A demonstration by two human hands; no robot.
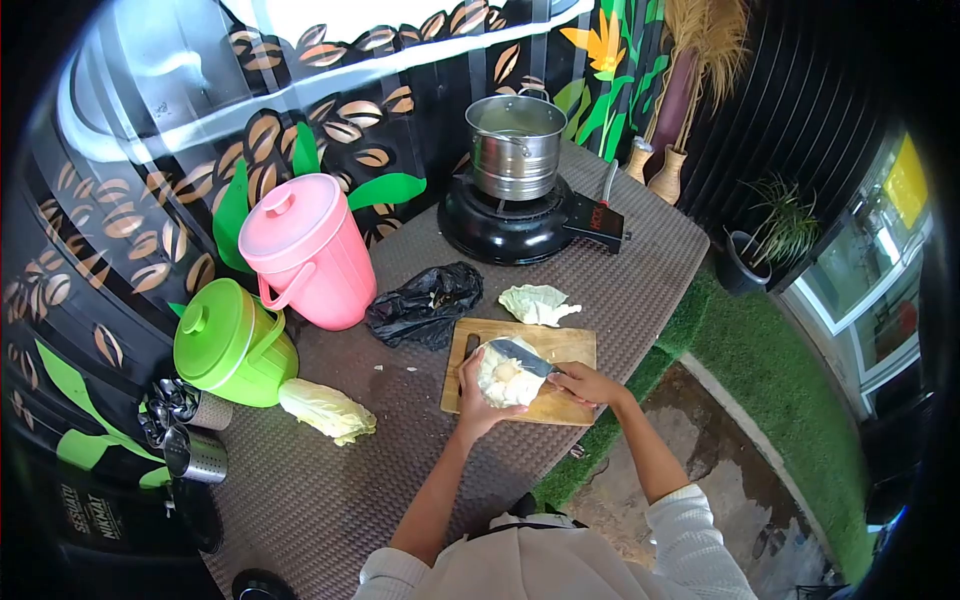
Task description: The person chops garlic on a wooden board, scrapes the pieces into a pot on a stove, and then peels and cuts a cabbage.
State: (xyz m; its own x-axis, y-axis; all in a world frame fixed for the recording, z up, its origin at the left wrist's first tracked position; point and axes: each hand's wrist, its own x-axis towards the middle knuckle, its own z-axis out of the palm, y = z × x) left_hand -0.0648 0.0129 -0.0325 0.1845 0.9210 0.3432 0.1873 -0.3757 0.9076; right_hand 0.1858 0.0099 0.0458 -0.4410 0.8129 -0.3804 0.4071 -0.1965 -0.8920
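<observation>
Just over the wooden cutting board, a pale cabbage is tilted with its cut stem end facing up. My left hand is wrapped round its left and lower side. My right hand grips a knife by the handle, and the dark blade lies across the upper part of the cabbage, near the stem. A loose cabbage leaf rests on the table behind the board. To the left lies a napa cabbage.
A crumpled black plastic bag sits behind the board's left corner. Pink and green lidded jugs stand along the wall side. At the back, a steel pot is on a black gas stove. Metal utensil holders stand at left.
</observation>
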